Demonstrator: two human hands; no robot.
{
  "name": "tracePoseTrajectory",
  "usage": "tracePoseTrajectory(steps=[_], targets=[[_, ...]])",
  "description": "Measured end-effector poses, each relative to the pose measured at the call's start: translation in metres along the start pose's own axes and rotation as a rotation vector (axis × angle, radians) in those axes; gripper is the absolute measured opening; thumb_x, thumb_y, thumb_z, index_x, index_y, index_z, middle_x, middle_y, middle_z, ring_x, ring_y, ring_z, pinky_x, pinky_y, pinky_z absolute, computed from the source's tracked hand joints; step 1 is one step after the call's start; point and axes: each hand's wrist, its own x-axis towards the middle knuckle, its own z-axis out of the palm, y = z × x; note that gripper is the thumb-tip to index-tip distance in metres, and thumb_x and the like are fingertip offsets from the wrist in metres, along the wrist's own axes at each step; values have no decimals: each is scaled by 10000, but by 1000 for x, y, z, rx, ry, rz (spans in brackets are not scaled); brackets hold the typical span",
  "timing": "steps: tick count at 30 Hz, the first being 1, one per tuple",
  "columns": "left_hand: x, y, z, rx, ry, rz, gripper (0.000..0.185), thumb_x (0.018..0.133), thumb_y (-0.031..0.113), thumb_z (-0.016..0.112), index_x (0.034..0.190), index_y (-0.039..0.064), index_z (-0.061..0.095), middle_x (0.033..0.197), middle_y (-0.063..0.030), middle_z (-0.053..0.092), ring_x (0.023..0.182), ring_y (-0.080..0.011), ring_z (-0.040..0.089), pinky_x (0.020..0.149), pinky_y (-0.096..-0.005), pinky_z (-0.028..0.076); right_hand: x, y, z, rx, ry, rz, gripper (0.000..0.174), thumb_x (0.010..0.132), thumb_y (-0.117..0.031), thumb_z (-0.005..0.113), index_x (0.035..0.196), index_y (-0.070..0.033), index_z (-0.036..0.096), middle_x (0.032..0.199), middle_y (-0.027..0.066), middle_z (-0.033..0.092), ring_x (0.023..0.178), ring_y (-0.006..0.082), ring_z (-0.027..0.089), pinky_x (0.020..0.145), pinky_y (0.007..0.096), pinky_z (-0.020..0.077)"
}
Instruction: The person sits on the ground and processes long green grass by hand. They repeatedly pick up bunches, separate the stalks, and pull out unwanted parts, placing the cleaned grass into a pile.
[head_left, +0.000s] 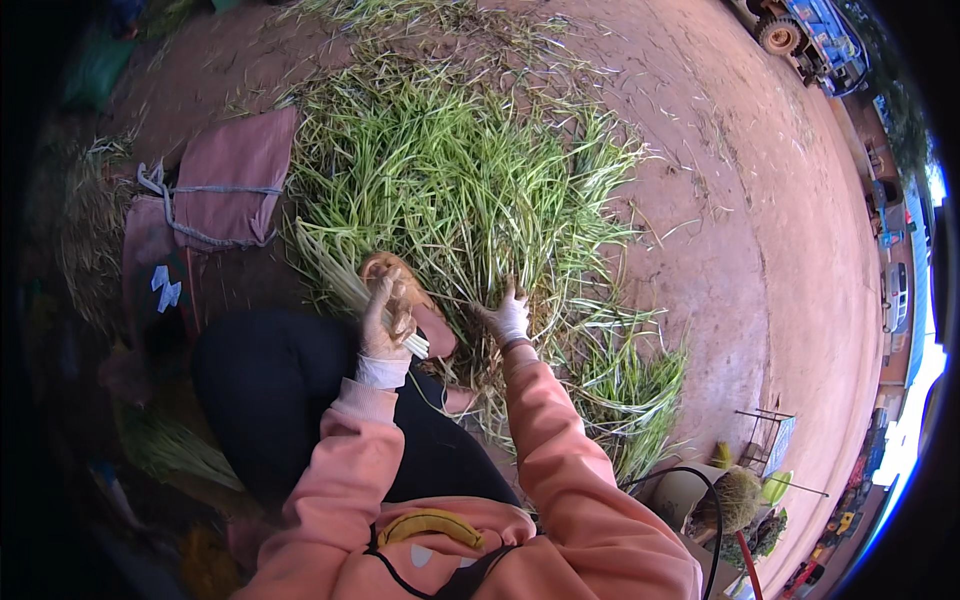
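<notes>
My left hand, in a soiled thin glove, is closed round a bundle of pale-stemmed green stalks; the white stem ends stick out below the fist. To its right, my right hand, also gloved, reaches into the root end of a large heap of long green leafy stalks. Its fingers are spread at the stems, and the fingertips are partly hidden among them, so a grip cannot be made out. The heap lies on the ground in front of my feet.
A pink padded bundle tied with cord lies left of the heap. Loose leaves litter the reddish ground. At the lower right are a pale bucket, a small wire rack and a dark cable. A blue truck stands far off.
</notes>
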Motion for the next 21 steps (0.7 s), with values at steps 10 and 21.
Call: tracePoseTrajectory(steps=[10,21], targets=[[3,-1,-6,-53,2,-31,335,846,221,529,1124,38,488,769,1,563,334,-46,394,252,-163,277,54,119,-40,1295,394,239,257,690,-5,526,943,-46,505,661,12,496,520,108,463,480,197,384],[3,-2,-2,-56,-80,-10,294,864,184,489,1107,19,475,807,-14,477,347,-53,412,238,-159,282,27,77,-13,45,393,278,643,779,-344,532,1290,-57,267,1304,157,326,1159,333,364,967,422,281]])
